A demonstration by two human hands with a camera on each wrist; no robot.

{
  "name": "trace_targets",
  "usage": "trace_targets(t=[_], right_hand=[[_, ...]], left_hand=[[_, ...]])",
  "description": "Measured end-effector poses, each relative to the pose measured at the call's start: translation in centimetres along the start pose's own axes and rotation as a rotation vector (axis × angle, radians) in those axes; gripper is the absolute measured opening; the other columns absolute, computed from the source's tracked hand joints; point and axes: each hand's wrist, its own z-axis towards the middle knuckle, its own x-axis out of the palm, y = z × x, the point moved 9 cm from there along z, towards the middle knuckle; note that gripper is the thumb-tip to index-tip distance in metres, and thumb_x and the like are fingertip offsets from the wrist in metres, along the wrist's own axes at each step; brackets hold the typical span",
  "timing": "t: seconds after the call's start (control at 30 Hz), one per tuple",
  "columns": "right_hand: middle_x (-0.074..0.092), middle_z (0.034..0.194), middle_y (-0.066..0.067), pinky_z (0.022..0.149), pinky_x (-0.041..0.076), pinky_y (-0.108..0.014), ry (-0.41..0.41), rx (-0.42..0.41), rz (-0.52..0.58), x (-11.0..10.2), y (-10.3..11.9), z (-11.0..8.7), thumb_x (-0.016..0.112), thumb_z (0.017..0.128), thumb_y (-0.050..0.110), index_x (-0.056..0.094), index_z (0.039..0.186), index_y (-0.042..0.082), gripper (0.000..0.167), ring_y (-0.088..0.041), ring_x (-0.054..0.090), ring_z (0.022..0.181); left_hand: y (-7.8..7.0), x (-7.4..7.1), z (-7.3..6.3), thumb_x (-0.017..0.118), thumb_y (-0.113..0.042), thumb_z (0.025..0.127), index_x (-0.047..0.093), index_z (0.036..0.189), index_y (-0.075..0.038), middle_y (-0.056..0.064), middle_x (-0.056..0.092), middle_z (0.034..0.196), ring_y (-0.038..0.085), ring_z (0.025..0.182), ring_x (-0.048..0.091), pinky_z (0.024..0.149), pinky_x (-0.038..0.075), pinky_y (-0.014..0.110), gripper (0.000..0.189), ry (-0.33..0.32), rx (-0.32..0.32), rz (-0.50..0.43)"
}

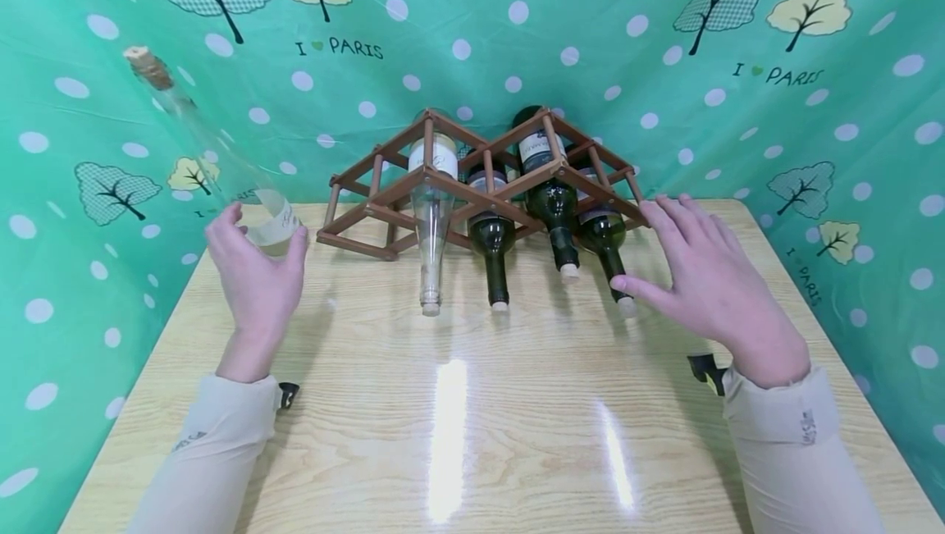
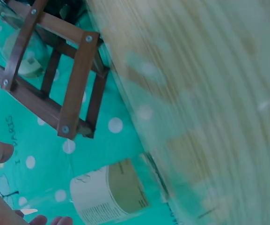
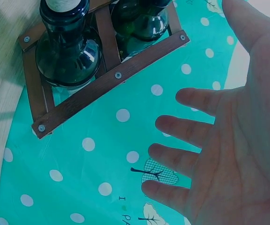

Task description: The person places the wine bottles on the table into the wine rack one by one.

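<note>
A corked clear glass bottle (image 1: 276,218) with a pale label stands at the table's left. My left hand (image 1: 254,271) is just in front of its lower part, thumb and fingers spread apart. In the left wrist view the bottle's label (image 2: 109,192) shows beyond the fingertips. A brown wooden bottle rack (image 1: 380,210) holds another clear bottle (image 1: 431,230) and three dark green bottles (image 1: 492,235), corked necks toward me. Beside the rack's right end is my right hand (image 1: 709,271), fingers straight and spread; the right wrist view shows its bare palm (image 3: 233,150).
The light wood table (image 1: 531,435) carries the rack near its back edge. Green dotted cloth (image 1: 517,50) with printed trees hangs behind and along both sides. Dark clips (image 1: 289,394) show at the cuffs of both pale sleeves (image 1: 214,452).
</note>
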Motion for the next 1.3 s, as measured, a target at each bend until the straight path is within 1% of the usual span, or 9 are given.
trace_targets(t=[0.13,0.23,0.37,0.57,0.73,0.87,1.03,1.17,1.3], right_hand=[[0.022,0.172,-0.023,0.122,0.012,-0.074,-0.005,-0.002,-0.005,-0.1,0.0,-0.1,0.068,0.094,0.069,0.019,0.171,0.013,0.107,-0.051,0.015,0.157],[0.022,0.172,-0.023,0.122,0.012,-0.074,-0.009,-0.003,-0.009,-0.1,0.1,-0.1,0.068,0.094,0.07,0.019,0.171,0.014,0.107,-0.051,0.015,0.157],[0.024,0.172,-0.022,0.122,0.014,-0.074,-0.014,-0.008,-0.014,-0.3,0.3,-0.1,0.068,0.094,0.07,0.019,0.171,0.015,0.107,-0.05,0.016,0.157],[0.024,0.172,-0.021,0.12,0.017,-0.076,-0.011,-0.021,-0.023,-0.2,0.7,-0.1,0.068,0.094,0.07,0.017,0.171,0.016,0.107,-0.05,0.017,0.158],[0.023,0.173,-0.02,0.119,0.018,-0.076,-0.013,-0.021,-0.022,-0.3,0.8,-0.2,0.068,0.093,0.07,0.019,0.171,0.016,0.107,-0.049,0.017,0.158],[0.023,0.173,-0.02,0.12,0.018,-0.076,-0.011,-0.025,-0.022,-0.3,0.9,-0.2,0.068,0.093,0.07,0.02,0.171,0.014,0.107,-0.049,0.017,0.158],[0.025,0.172,-0.02,0.12,0.019,-0.075,-0.017,-0.035,-0.021,-0.4,1.2,-0.2,0.069,0.093,0.07,0.022,0.17,0.013,0.107,-0.048,0.018,0.157],[0.025,0.172,-0.019,0.12,0.019,-0.075,-0.02,-0.039,-0.017,-0.4,1.3,-0.2,0.069,0.093,0.07,0.022,0.17,0.013,0.107,-0.047,0.019,0.158],[0.025,0.172,-0.019,0.12,0.019,-0.075,-0.022,-0.043,-0.012,-0.4,1.4,-0.3,0.07,0.093,0.07,0.022,0.17,0.013,0.107,-0.047,0.019,0.158]], left_hand=[[1.0,-0.1,0.6,0.08,-0.037,0.095,0.031,0.159,-0.009,0.016,0.039,0.151,0.03,0.135,0.042,0.112,0.039,0.042,0.086,-0.018,-0.019,0.006],[1.5,-0.3,1.0,0.079,-0.038,0.095,0.029,0.16,-0.011,0.014,0.038,0.153,0.028,0.139,0.04,0.117,0.035,0.036,0.086,-0.021,-0.029,0.006],[1.9,-0.4,1.4,0.077,-0.037,0.097,0.025,0.162,-0.011,0.015,0.036,0.154,0.025,0.141,0.038,0.118,0.032,0.032,0.087,-0.02,-0.035,0.003],[2.7,-0.3,2.0,0.078,-0.035,0.096,0.023,0.164,-0.012,0.014,0.035,0.157,0.02,0.144,0.037,0.12,0.03,0.029,0.09,-0.023,-0.053,-0.008],[3.3,0.1,2.6,0.079,-0.035,0.096,0.019,0.166,-0.013,0.012,0.032,0.162,0.022,0.148,0.035,0.122,0.029,0.031,0.095,-0.015,-0.067,-0.027],[3.8,0.5,3.0,0.078,-0.038,0.097,0.015,0.168,-0.016,0.009,0.028,0.166,0.023,0.148,0.036,0.122,0.03,0.033,0.098,0.013,-0.108,-0.048],[4.3,0.9,3.4,0.077,-0.043,0.097,0.01,0.169,-0.023,0.004,0.026,0.167,0.023,0.146,0.037,0.12,0.032,0.035,0.1,0.056,-0.167,-0.074],[4.7,1.1,3.9,0.076,-0.045,0.097,0.009,0.169,-0.025,0.004,0.027,0.166,0.024,0.143,0.038,0.117,0.035,0.037,0.1,0.082,-0.205,-0.072],[5.2,1.4,4.5,0.076,-0.045,0.097,0.008,0.169,-0.026,0.003,0.028,0.165,0.022,0.14,0.037,0.115,0.036,0.036,0.101,0.1,-0.246,-0.066]])
